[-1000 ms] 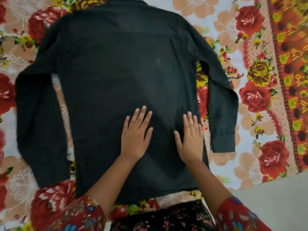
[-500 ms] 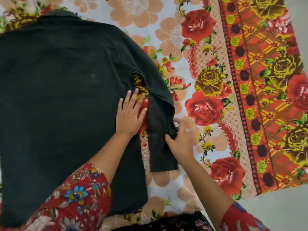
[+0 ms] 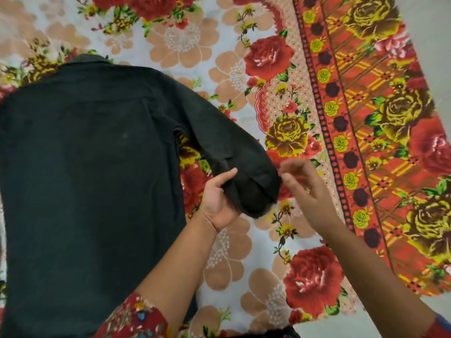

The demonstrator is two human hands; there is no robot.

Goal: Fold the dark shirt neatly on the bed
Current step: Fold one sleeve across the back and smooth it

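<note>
Shirt (image 3: 92, 179): lies spread flat and back up on the left part of the bed, with the collar (image 3: 90, 58) at the far end.
Cloth: probably light, soft and limp. It will likely sag wherever it is unsupported and crease easily.
Sleeve (image 3: 219, 132): runs from the shoulder out to the right, and its lower end is lifted off the bed.
Left hand (image 3: 218, 201): palm up beneath the sleeve's end, fingers curled under it and thumb laid over the top, gripping it.
Cuff (image 3: 258, 189): bunched and drooping between the two hands. It looks thicker and firmer than the rest, so its edges are probably the best place to hold.
Right hand (image 3: 310, 189): fingers bent, with thumb and forefinger at the cuff's right edge. It seems to pinch the edge, though blur softens the contact.
Bedsheet (image 3: 244, 276): flowered and soft underneath. Dragging would likely rumple the shirt, so lifting the sleeve across should keep the fold neat.
</note>
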